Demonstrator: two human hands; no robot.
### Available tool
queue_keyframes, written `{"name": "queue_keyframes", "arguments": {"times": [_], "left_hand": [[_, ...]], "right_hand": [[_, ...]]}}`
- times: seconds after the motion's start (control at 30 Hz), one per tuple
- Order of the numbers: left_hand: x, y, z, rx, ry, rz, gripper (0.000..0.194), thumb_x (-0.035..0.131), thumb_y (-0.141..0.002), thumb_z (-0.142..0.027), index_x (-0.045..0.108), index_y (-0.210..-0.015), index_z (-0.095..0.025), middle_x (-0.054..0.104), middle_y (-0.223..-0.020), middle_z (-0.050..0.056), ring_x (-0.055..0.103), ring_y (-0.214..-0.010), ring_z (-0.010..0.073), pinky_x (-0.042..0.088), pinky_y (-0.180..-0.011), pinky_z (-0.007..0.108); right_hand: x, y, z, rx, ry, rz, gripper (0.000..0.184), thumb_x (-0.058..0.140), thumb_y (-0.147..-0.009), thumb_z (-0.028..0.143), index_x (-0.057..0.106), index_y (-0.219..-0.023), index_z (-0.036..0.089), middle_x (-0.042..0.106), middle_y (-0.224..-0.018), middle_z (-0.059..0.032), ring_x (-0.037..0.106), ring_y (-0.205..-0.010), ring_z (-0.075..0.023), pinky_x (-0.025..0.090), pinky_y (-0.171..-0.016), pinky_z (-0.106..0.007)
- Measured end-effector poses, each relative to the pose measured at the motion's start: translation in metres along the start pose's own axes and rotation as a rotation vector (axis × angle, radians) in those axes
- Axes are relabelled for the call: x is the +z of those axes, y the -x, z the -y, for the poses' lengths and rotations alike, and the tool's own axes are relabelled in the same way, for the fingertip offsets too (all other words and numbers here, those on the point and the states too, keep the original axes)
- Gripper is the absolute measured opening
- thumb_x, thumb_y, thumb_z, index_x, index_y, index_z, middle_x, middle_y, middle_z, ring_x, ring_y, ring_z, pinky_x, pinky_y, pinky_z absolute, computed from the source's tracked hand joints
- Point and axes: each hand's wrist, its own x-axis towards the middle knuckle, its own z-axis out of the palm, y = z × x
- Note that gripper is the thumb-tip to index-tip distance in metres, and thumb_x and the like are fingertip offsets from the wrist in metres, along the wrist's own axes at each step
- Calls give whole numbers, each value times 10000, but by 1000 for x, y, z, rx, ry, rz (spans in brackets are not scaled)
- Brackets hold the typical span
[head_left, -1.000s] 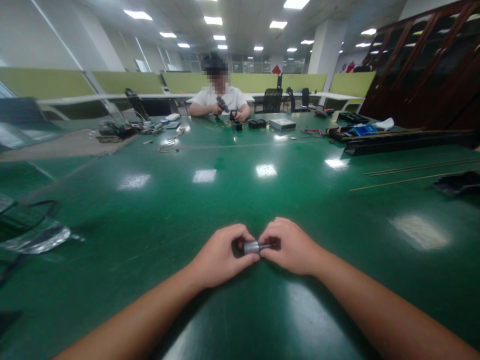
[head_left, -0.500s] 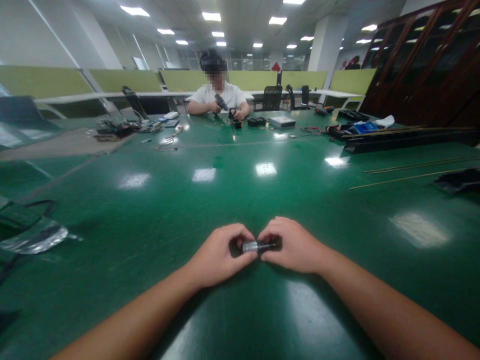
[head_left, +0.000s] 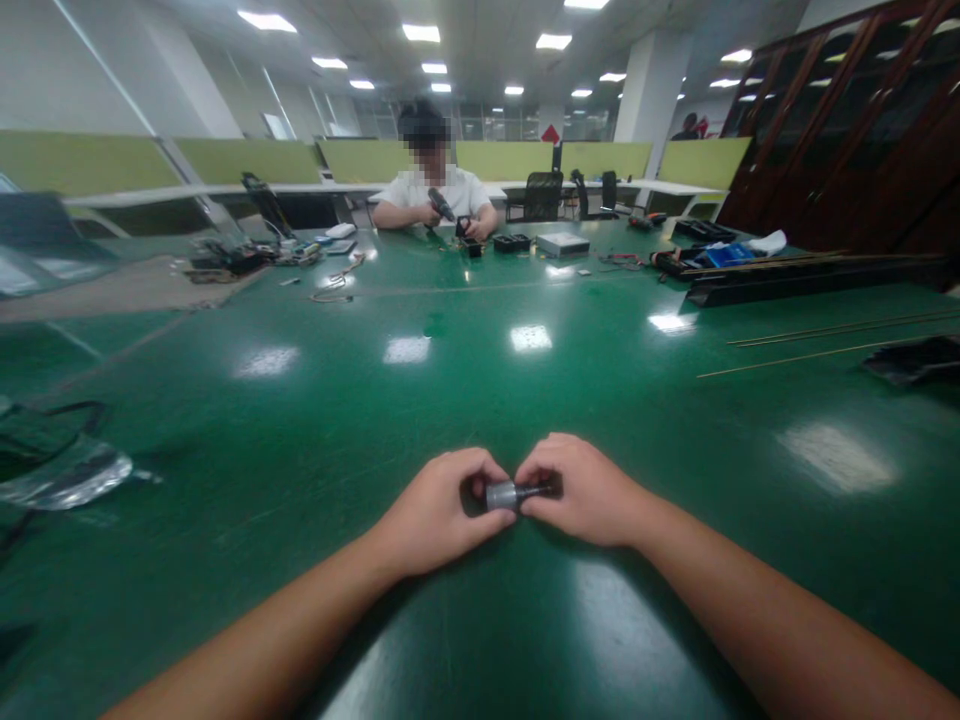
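Note:
Just above the green table, a small silver metal cylinder (head_left: 501, 496) lies sideways between my two hands. From its right end a thin dark shaft (head_left: 534, 491) sticks out; the exact kind of part is too small to make out. My left hand (head_left: 439, 512) curls round the cylinder, its thumb in front and its fingers behind. My right hand (head_left: 589, 490) is closed at the shaft's end, thumb and fingers pinched around it. Both hands' fingertips nearly meet where cylinder and shaft join. The right end of the shaft is partly hidden in the right hand's shadow.
Across the green table (head_left: 450, 400) sits a co-worker (head_left: 435, 195) with a power drill (head_left: 441, 205). A silver plastic bag (head_left: 71, 480) lies at left. Thin brass rods (head_left: 817, 333) and a long black profile (head_left: 795, 280) are at right. A white box (head_left: 562, 244) stands farther back.
The cylinder and shaft have turned slightly between my fingers, showing a duller side. Both hands stay in nearly the same place.

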Motion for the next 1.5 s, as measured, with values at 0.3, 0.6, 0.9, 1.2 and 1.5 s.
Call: {"name": "queue_keyframes", "arguments": {"times": [0.3,0.6,0.9,1.2,1.5], "left_hand": [[0,0,0,-22,30,-6,141,722,-788,-254,663,-888,-173,632,-811,-1,595,-749,159,433,-675,252],[-2,-1,0,-13,38,-11,148,747,-778,-245,678,-884,-168,622,-798,-8,588,-734,149,428,-671,245],[-1,-2,1,-21,29,-16,151,754,-773,-252,681,-877,-169,613,-781,-11,583,-726,149,419,-660,244],[0,-1,1,-22,47,-20,153,756,-770,-255,681,-877,-174,614,-783,-10,585,-723,147,425,-660,242],[-3,-2,0,-12,34,-17,146,741,-776,-251,678,-885,-177,625,-792,-7,587,-730,147,431,-667,241]], "right_hand": [[1,-1,2,22,-10,-8,103,752,-751,157,710,-833,203,672,-767,10,585,-773,-150,391,-778,-303],[0,-1,1,18,8,1,71,751,-759,172,719,-813,205,659,-731,10,569,-734,-144,389,-730,-286],[-3,-1,1,31,34,25,63,747,-759,172,726,-811,202,667,-737,4,565,-743,-148,397,-718,-273],[-6,0,2,31,30,38,69,747,-759,177,734,-825,194,673,-742,-1,567,-749,-153,400,-731,-278],[-6,0,0,32,21,44,63,740,-759,173,730,-818,193,668,-727,1,565,-737,-153,397,-730,-282]]}}
